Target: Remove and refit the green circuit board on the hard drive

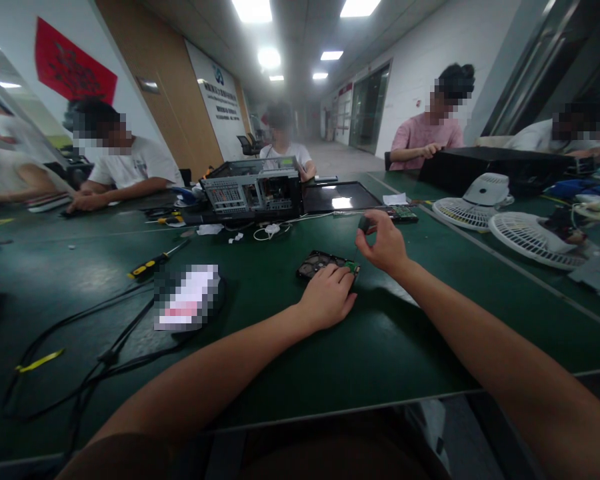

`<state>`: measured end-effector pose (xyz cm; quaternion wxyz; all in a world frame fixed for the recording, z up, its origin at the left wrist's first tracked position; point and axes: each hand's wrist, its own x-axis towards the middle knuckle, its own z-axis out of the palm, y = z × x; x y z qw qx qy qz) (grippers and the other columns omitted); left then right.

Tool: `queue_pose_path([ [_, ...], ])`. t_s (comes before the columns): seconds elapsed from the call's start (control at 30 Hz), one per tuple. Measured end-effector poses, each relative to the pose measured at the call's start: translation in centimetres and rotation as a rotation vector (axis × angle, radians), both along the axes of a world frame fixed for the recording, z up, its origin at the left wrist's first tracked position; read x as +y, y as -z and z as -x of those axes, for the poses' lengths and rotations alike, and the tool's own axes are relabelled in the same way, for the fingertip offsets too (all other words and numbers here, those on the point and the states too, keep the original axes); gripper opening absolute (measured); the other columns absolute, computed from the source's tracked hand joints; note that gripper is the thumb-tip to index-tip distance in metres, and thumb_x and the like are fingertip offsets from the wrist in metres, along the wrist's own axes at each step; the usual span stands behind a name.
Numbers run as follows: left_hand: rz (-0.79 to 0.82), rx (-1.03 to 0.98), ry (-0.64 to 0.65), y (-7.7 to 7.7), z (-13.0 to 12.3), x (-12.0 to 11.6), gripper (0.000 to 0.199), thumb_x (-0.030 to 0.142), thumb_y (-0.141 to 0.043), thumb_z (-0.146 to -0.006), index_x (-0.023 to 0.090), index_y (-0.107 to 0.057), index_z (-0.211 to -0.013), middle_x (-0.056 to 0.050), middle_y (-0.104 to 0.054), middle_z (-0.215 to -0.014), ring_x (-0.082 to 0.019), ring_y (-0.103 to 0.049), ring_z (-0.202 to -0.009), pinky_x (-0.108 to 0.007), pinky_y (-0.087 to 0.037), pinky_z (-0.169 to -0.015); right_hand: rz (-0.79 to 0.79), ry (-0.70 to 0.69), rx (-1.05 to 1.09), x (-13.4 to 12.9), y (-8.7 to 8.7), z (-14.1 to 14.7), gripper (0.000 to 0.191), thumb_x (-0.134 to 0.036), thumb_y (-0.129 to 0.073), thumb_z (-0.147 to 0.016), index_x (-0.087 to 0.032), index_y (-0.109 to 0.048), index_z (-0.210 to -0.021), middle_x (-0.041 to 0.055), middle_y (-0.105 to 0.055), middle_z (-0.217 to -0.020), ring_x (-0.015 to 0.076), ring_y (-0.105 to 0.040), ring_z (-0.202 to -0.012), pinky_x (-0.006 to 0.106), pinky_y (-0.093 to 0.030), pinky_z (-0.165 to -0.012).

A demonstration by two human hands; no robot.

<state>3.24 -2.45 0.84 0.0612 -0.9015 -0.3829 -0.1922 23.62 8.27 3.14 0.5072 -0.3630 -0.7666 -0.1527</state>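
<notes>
A black hard drive (311, 265) with a green circuit board at its right end lies on the green table (280, 370). My left hand (329, 293) rests over the drive's near right part, its fingers wrapped against it and hiding some of it. Just above the drive's right end, my right hand (384, 245) pinches the dark handle of a small screwdriver (365, 224). The thin shaft points down toward the green board; whether its tip touches a screw is too small to tell.
An open computer case (253, 190) stands beyond the drive, beside a flat dark panel (341, 198). White fan parts (473, 203) lie at the right. A yellow-black screwdriver (149, 266) and black cable (109, 357) are at the left. Several people sit around the table.
</notes>
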Motion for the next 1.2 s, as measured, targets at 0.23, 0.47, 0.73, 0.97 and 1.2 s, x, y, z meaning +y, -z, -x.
queue_pose_path([
  [0.23, 0.01, 0.002, -0.011, 0.0, 0.0, 0.0, 0.041, 0.036, -0.056, -0.101, 0.014, -0.059, -0.135, -0.015, -0.061, -0.143, -0.032, -0.054, -0.129, -0.048, -0.049, -0.106, -0.03, 0.072, 0.009, -0.5, -0.4, 0.4, 0.035, -0.034, -0.065, -0.089, -0.023, -0.051, -0.119, 0.0132, -0.061, -0.116, 0.0228, -0.064, -0.082, 0.039, -0.058, -0.068],
  [0.47, 0.008, 0.004, -0.007, 0.1, 0.0, 0.1, 0.042, 0.036, -0.055, -0.101, 0.013, -0.058, -0.136, -0.015, -0.062, -0.142, -0.032, -0.054, -0.129, -0.047, -0.049, -0.106, -0.007, 0.034, 0.018, -0.4, -0.4, 0.0, 0.035, -0.036, -0.063, -0.089, -0.022, -0.049, -0.117, 0.0113, -0.06, -0.11, 0.0204, -0.062, -0.075, 0.038, -0.056, -0.07],
  [0.73, 0.013, 0.003, -0.009, -0.1, 0.1, 0.0, 0.042, 0.036, -0.054, -0.101, 0.013, -0.058, -0.136, -0.015, -0.062, -0.143, -0.032, -0.054, -0.128, -0.048, -0.049, -0.107, -0.011, 0.103, -0.044, -0.8, -0.5, 0.0, 0.036, -0.038, -0.06, -0.089, -0.022, -0.052, -0.12, 0.0092, -0.068, -0.099, 0.0238, -0.066, -0.074, 0.039, -0.055, -0.071],
  [0.97, 0.018, 0.006, -0.018, -0.1, 0.0, 0.0, 0.042, 0.037, -0.055, -0.101, 0.014, -0.059, -0.136, -0.014, -0.061, -0.144, -0.032, -0.053, -0.129, -0.048, -0.049, -0.107, -0.031, 0.098, -0.041, -0.9, -0.7, 0.7, 0.034, -0.041, -0.064, -0.088, -0.022, -0.055, -0.116, 0.0061, -0.068, -0.09, 0.0196, -0.063, -0.065, 0.035, -0.052, -0.064],
  [1.2, 0.013, 0.008, -0.017, -0.1, -0.1, -0.1, 0.042, 0.037, -0.054, -0.101, 0.013, -0.06, -0.135, -0.015, -0.062, -0.144, -0.032, -0.054, -0.128, -0.048, -0.048, -0.108, 0.028, 0.027, -0.032, -1.6, -1.1, 1.0, 0.034, -0.043, -0.064, -0.09, -0.023, -0.055, -0.117, 0.0027, -0.064, -0.086, 0.0176, -0.058, -0.064, 0.034, -0.051, -0.065],
])
